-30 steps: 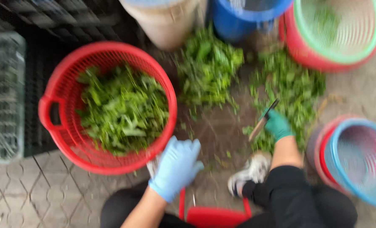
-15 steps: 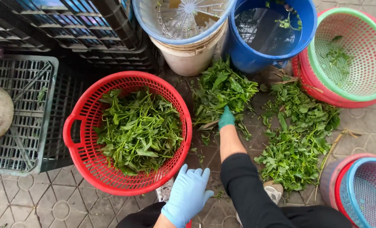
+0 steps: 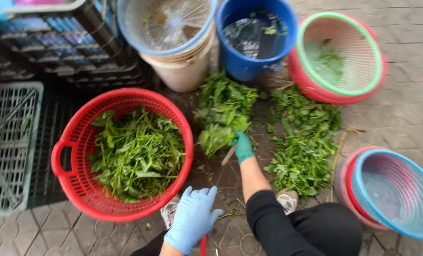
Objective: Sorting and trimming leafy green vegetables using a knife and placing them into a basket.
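Right hand (image 3: 243, 148) now gripping nearer greens (image 3: 217, 137).

Gloved hands: two, one light blue left hand (image 3: 193, 219) and one teal right hand (image 3: 243, 147). Containers: one red basket (image 3: 69, 156) of greens, one blue bucket (image 3: 249, 61), one stack of pale buckets (image 3: 183, 66), one green-rimmed basket (image 3: 339, 52) nested in red, one blue-rimmed basket (image 3: 391, 194) nested in red, one grey crate (image 3: 12, 147). Loose leaf piles on the paving: two, a middle pile (image 3: 223, 111) and a right pile (image 3: 306, 142).
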